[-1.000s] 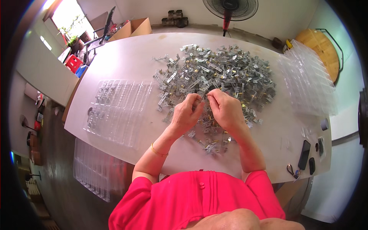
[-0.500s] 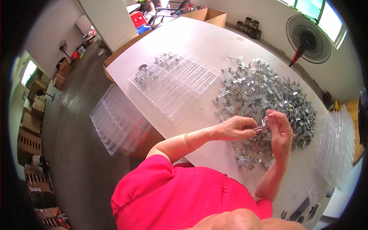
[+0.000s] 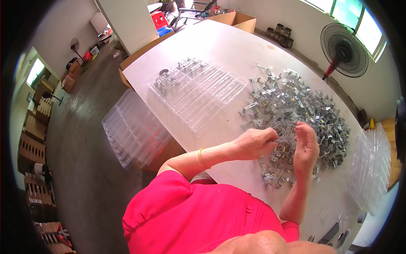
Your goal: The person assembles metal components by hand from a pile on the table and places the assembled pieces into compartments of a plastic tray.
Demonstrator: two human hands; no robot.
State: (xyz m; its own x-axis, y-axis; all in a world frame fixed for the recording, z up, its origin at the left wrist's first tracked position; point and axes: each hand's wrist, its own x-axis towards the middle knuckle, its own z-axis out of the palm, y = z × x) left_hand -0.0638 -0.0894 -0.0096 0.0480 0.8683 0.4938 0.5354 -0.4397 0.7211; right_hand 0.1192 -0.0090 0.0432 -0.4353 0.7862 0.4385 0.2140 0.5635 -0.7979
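- At far left, stacked brown cardboard boxes (image 3: 33, 148); any print on them is too small to read.
- Beside the table's left edge, a stack of clear plastic trays (image 3: 131, 131), lower than the tabletop.
- On the white table (image 3: 228, 46), a clear compartment tray (image 3: 196, 101); grey metal pieces (image 3: 169, 80) lie in its upper-left part, the nearer rows showing clear plastic.
- A thin gold-coloured bracelet (image 3: 200, 158) circles the person's left wrist.
- The left hand (image 3: 253, 144) reaches to the near-left side of the pile, fingers curled inward; whether they grip anything, I cannot tell.
- A broad, tangled heap of silvery metal brackets (image 3: 306, 101), some with brass-coloured parts, covers the table's right half.
- The right hand (image 3: 305, 146) is raised in front of the heap, just beside the left, fingers bent; their grip cannot be made out.
- Behind the table, a black fan (image 3: 344, 51); the mark on its hub is unreadable.
- At far right, more clear trays (image 3: 370, 165), stacked.
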